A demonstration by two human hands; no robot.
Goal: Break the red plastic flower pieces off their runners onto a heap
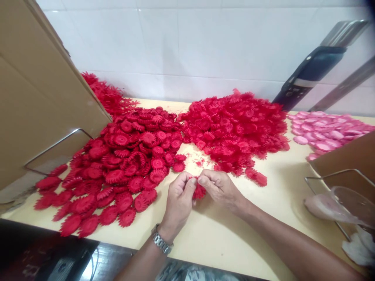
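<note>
Between my two hands is a small red artificial flower piece (199,192) with a fringed edge, held just above the pale tabletop. My left hand (181,191), with a metal watch on its wrist, pinches its left side between thumb and fingers. From the right, my right hand (218,187) pinches the upper edge, thumb against fingers. The fingers cover much of the piece. Left of my hands spreads a heap of round, dark red fringed flower pieces (123,168). Beyond my right hand lies a brighter red heap of similar pieces (237,128).
A cardboard box (43,78) stands on the left with a wire handle. Another cardboard box (351,164) is at the right, near pink flower pieces (336,130). A dark blue object (313,74) leans on the tiled wall. Clear plastic (331,205) hangs low at the right.
</note>
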